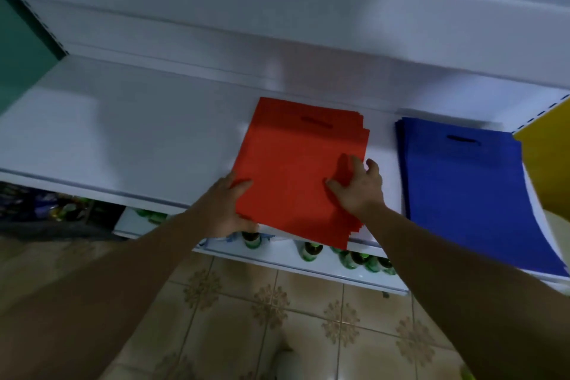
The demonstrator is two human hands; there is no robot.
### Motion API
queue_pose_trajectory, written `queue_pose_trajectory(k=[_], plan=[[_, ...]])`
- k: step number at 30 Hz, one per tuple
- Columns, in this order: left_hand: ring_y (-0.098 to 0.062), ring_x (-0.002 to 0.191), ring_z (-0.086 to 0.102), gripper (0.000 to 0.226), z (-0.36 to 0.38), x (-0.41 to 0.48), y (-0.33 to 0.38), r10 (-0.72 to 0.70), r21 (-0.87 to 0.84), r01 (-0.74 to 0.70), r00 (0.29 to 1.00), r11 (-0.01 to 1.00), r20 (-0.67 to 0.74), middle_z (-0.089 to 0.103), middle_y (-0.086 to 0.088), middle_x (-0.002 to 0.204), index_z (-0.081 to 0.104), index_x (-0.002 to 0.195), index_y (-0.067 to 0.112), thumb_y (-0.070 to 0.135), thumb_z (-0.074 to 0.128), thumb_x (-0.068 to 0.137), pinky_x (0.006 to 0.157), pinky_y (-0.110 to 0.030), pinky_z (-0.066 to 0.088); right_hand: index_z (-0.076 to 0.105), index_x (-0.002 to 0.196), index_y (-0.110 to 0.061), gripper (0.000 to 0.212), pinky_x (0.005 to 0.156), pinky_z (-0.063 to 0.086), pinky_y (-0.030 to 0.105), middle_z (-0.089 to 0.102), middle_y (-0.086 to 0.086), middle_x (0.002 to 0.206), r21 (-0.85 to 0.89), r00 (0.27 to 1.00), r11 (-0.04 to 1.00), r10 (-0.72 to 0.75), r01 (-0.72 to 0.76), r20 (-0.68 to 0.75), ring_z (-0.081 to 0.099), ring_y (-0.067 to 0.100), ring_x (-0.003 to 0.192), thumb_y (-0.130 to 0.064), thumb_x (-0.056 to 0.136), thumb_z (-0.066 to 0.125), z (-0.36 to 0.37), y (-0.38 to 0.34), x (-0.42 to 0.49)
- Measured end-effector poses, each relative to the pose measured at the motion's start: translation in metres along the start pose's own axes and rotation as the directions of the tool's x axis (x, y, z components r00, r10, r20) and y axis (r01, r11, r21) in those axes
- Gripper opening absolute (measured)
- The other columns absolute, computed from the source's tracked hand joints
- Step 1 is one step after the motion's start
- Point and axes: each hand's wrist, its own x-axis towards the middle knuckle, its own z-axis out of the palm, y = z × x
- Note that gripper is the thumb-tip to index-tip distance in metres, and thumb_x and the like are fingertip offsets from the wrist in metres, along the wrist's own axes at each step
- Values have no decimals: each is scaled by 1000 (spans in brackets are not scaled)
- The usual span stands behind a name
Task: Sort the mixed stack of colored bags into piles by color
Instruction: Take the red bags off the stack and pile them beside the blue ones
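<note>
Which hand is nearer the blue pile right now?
Right. The right hand is on the red pile's right edge, next to the blue pile; the left hand grips the red pile's left edge, farther off.
</note>
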Motion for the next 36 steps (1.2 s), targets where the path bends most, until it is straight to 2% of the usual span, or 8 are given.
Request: queue_pose_trajectory(k=[4,8,11,16,21,28,31,36], plan=[[-28,143,15,89,13,3,3,-32,84,38,997,996,-76,9,-8,158,26,148,17,51,69,78,118,-39,17,29,146,-24,72,112,29,46,16,11,153,-54,997,996,-78,78,4,24,34,138,-42,86,64,8,11,2],[-28,142,16,83,20,2,6,-62,74,72,989,995,-135,13,-7,158,29,147,15,51,65,81,118,-39,16,33,146,-19,63,115,27,41,17,7,155,-45,982,982,-184,182,-41,23,28,141,-32,91,60,10,8,11],[-28,142,15,80,23,-1,8,-96,55,107,980,993,-173,12,-5,158,28,147,16,48,64,83,116,-38,15,29,147,-21,66,118,21,41,11,7,158,-81,966,965,-254,249,-54,14,27,145,-37,91,59,8,5,18],[-31,137,24,75,20,-4,14,-97,61,109,981,992,-168,16,-7,156,29,146,14,43,63,86,114,-38,22,30,146,-18,65,115,25,42,20,13,154,-160,991,978,-123,132,61,22,32,140,-46,92,52,7,8,18],[-30,129,38,80,0,-20,22,-87,54,91,993,994,-81,19,-7,153,28,146,14,42,67,82,109,-39,34,32,145,-15,64,112,31,44,29,13,150,-176,990,977,-110,124,85,30,32,136,-45,92,51,-7,-4,-2],[-22,137,29,64,-47,-85,43,13,-37,-18,993,999,-122,29,-7,152,31,146,16,33,60,91,108,-25,23,42,140,-11,58,104,40,43,43,16,138,-120,986,979,-164,162,-5,44,34,125,-42,93,52,-46,-56,-69],[-19,142,22,68,-68,-126,40,37,-25,-42,985,999,-170,23,-5,155,32,147,19,38,61,89,112,-27,18,39,142,-10,60,106,38,40,43,17,141,-123,975,969,-219,212,-45,42,34,128,-41,93,53,-62,-90,-112],[-18,138,31,64,-114,-210,27,101,-36,-114,959,993,-265,29,-1,153,34,145,20,37,61,89,111,-28,24,38,143,-13,60,104,38,38,42,15,144,-161,939,935,-332,315,-90,43,33,128,-42,93,53,-86,-166,-194]])
